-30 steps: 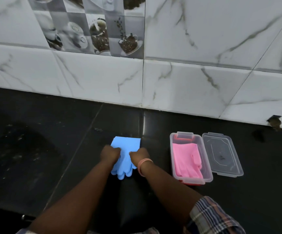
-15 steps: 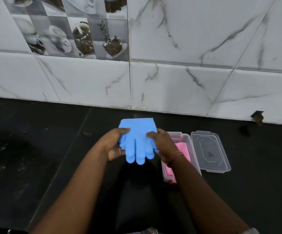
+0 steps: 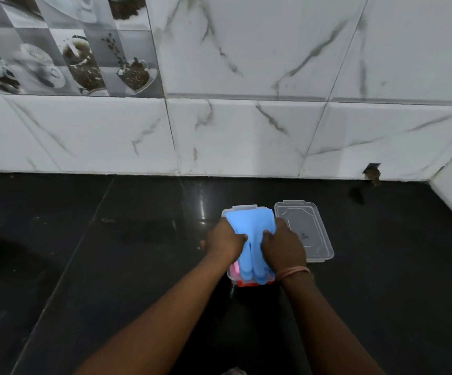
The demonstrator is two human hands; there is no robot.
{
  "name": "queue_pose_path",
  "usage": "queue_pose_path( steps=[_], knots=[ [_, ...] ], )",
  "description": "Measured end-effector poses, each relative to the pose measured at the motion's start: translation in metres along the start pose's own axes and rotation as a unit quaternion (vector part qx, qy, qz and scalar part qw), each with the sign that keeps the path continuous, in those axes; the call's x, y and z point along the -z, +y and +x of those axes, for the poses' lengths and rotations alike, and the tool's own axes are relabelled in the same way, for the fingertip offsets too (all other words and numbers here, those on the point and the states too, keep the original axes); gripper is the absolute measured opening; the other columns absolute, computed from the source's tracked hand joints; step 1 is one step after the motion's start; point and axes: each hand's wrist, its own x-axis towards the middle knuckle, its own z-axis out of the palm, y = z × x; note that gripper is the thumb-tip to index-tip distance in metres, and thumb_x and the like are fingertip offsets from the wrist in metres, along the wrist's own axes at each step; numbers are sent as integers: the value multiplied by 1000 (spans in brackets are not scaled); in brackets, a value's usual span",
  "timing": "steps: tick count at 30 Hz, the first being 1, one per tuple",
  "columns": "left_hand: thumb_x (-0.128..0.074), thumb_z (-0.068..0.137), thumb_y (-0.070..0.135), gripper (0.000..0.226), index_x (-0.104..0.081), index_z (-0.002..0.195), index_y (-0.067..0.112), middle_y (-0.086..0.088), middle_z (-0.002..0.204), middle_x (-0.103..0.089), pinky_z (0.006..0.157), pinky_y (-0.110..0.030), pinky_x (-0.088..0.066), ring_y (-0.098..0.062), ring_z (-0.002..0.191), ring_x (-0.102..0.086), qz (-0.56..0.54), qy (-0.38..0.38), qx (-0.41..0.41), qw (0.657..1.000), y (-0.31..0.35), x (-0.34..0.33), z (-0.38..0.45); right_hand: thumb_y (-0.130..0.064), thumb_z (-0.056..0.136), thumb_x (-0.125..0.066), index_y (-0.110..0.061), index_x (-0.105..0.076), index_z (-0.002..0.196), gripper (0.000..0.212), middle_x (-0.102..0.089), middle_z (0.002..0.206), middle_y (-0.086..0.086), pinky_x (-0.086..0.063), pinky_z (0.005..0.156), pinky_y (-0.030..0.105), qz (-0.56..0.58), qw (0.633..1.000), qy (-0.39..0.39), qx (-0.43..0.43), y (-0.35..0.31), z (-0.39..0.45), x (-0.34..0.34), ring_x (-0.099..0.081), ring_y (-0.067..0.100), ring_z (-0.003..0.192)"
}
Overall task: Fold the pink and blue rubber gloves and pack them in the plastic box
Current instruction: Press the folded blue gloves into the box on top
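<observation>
The folded blue gloves (image 3: 251, 228) lie on top of the clear plastic box (image 3: 243, 208), covering nearly all of its opening. Their fingers hang over the box's near end. A sliver of the pink gloves (image 3: 236, 269) shows underneath at the near left corner. My left hand (image 3: 226, 240) grips the blue gloves' left edge and my right hand (image 3: 284, 246), with a pink band at the wrist, grips their right edge. Both hands press the gloves down onto the box.
The box's clear lid (image 3: 304, 230) lies flat just right of the box. Everything rests on a black glossy countertop (image 3: 111, 266). A white marble-tiled wall (image 3: 246, 136) rises behind, and a second wall closes the far right corner.
Both hands have carried the blue gloves from the counter, up and to the right, and set them down on the box over the pink gloves.
</observation>
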Motion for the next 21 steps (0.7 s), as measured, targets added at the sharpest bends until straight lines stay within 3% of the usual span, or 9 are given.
queue_pose_path(
  steps=[3, 7, 13, 17, 21],
  knots=[
    [-57, 96, 47, 54, -48, 145, 26, -4, 143, -62, 111, -48, -32, -33, 137, -50, 91, 40, 10, 995, -5, -10, 2, -29, 96, -44, -15, -46, 135, 42, -71, 109, 6, -46, 84, 37, -114, 992, 40, 36, -8, -5, -14, -69, 28, 97],
    [-37, 104, 37, 50, -40, 149, 14, -10, 143, -60, 108, -52, -31, -36, 136, -46, 119, 52, -11, 991, -7, -17, 4, -30, 96, -41, -12, -41, 143, 51, -72, 100, 0, -37, 90, 41, -203, 977, 44, 54, -12, -5, -26, -69, 21, 87],
    [-45, 99, 23, 66, -26, 161, 17, -8, 137, -62, 103, -46, -33, -33, 134, -45, 161, 59, -39, 984, -10, -18, -1, -22, 84, -44, -12, -54, 130, 49, -67, 93, 0, -26, 81, 43, -279, 957, 24, 74, -9, -5, -35, -53, 25, 92],
    [-40, 107, 23, 61, -20, 165, 20, -7, 134, -62, 108, -46, -37, -31, 131, -47, 155, 79, -80, 981, -15, -19, -2, -26, 87, -47, -19, -47, 138, 52, -66, 88, -3, -28, 81, 41, -223, 972, 34, 64, -10, 2, -32, -55, 22, 89],
    [-40, 107, 28, 64, -13, 166, 27, -2, 136, -59, 111, -48, -34, -28, 132, -45, 155, 73, -81, 982, -24, -18, -1, -28, 90, -40, -24, -49, 133, 44, -62, 110, -6, -22, 77, 38, -240, 969, 19, 49, -6, 5, -34, -50, 21, 93]
  ],
)
